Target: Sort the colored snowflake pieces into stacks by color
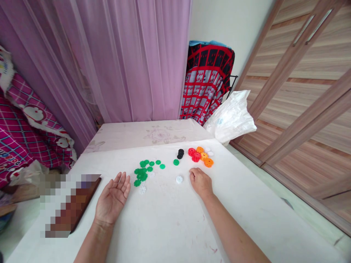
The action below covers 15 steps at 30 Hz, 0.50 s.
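My left hand (113,197) rests palm up on the left of the table, fingers stretched and nothing on the palm. Just right of its fingertips is a loose heap of green notched plastic discs (142,174), with pale clear discs (142,189) beside it. My right hand (201,182) is closed, fingers curled under; anything inside is hidden. Left of it lies a white disc stack (179,179). Beyond it are red discs (195,157), orange discs (208,162) and pale white discs (208,152). A black disc stack (180,153) and a lone green disc (176,162) lie near the middle.
A white cloth covers the table (159,226). On its left lies a brown-edged flat object (90,197), mostly blurred out. A white plastic bag (231,117) stands at the far right corner. Purple curtains (137,62) hang behind, and a wooden wardrobe (298,91) is at the right.
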Available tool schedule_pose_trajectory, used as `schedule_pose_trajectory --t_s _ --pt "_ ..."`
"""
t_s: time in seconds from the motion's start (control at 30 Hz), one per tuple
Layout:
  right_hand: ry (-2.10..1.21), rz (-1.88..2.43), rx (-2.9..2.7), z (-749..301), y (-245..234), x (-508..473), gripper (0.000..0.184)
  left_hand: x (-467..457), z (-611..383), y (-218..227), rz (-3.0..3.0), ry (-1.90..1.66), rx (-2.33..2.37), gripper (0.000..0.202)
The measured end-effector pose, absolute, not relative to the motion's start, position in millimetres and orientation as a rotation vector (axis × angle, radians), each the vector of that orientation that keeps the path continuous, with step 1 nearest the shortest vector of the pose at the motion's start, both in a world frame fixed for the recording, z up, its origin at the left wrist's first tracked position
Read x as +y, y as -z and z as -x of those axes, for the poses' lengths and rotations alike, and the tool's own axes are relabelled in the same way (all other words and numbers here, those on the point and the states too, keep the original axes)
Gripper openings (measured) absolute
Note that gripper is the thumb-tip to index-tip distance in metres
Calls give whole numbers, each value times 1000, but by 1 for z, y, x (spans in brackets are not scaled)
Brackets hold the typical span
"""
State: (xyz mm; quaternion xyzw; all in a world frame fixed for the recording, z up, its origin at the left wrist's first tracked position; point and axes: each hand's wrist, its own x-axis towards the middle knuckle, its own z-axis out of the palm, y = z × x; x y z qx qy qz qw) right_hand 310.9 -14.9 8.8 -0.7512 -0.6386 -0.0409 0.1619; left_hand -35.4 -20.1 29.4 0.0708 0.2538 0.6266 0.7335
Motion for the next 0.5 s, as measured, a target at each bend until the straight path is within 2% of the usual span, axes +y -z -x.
schedule_pose_trajectory --t_s 0.33,0.5 --pt "43 1787 -1798 -297 3 -30 27 -19 31 -29 -169 -1388 558 30" --pt "-70 1578 -1884 -293 4 -32 38 -22 31 -27 -193 -1397 565 26"
